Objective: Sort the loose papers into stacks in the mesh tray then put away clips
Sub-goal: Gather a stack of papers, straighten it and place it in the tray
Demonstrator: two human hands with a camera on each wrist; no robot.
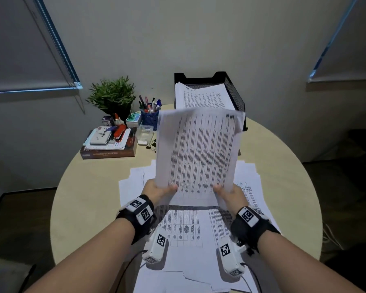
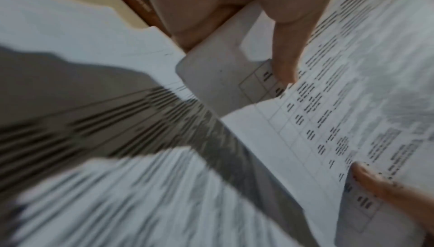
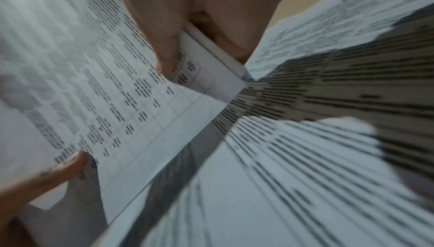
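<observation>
I hold a sheaf of printed papers [image 1: 199,149] upright above the table, its top leaning toward the black mesh tray [image 1: 235,92], which has printed sheets inside. My left hand [image 1: 159,190] grips the sheaf's lower left corner, thumb on the front. My right hand [image 1: 228,192] grips the lower right corner the same way. The left wrist view shows my thumb [image 2: 286,54] pressed on the sheaf [image 2: 352,83]; the right wrist view shows the other thumb [image 3: 164,46] on it [image 3: 82,74]. More loose papers [image 1: 190,233] lie spread under my wrists. Binder clips [image 1: 151,144] lie left of the sheaf.
A round beige table [image 1: 89,208] carries a potted plant [image 1: 112,96], a blue pen cup [image 1: 149,117], a clear plastic box [image 1: 145,132], and a book stack [image 1: 109,144] topped with a red stapler at the back left. A wall stands just behind the tray.
</observation>
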